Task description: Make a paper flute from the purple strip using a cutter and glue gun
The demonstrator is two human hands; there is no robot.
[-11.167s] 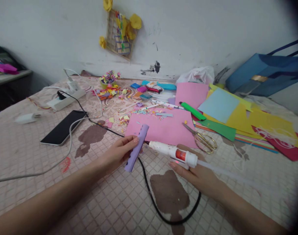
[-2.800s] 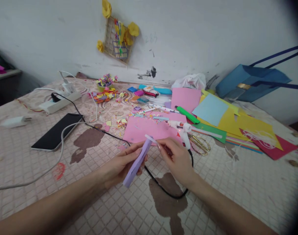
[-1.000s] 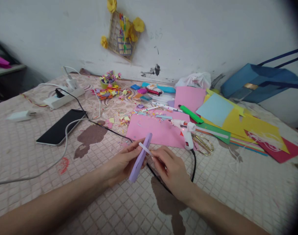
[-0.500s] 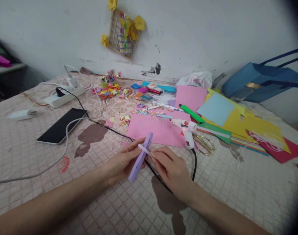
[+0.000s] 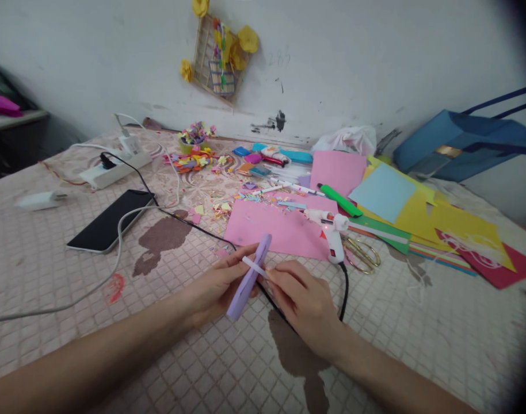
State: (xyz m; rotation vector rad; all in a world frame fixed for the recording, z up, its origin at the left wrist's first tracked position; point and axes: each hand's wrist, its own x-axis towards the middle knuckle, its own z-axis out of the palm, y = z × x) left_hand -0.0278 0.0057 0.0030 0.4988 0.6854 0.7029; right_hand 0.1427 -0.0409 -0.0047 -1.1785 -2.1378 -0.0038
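Observation:
My left hand (image 5: 222, 284) is closed round a long piece of folded purple paper (image 5: 242, 293), which it holds tilted above the table. A thin white strip (image 5: 253, 265) lies across the purple paper near its middle. The fingertips of my right hand (image 5: 304, 302) pinch the right end of that strip. What the strip is made of cannot be made out. Beyond my hands a pink sheet (image 5: 280, 230) lies flat, and on its right side rests a white glue gun (image 5: 332, 236) with a small red light lit.
Gold-handled scissors (image 5: 362, 253) lie right of the glue gun. Coloured sheets (image 5: 435, 224) and a green cutter (image 5: 339, 200) are farther right. A black cord (image 5: 194, 223) runs under my hands. To the left are a tablet (image 5: 111, 221) and a power strip (image 5: 116, 169).
Both hands keep nearly the same pose on the purple paper and the white strip. The whole view has shifted very slightly.

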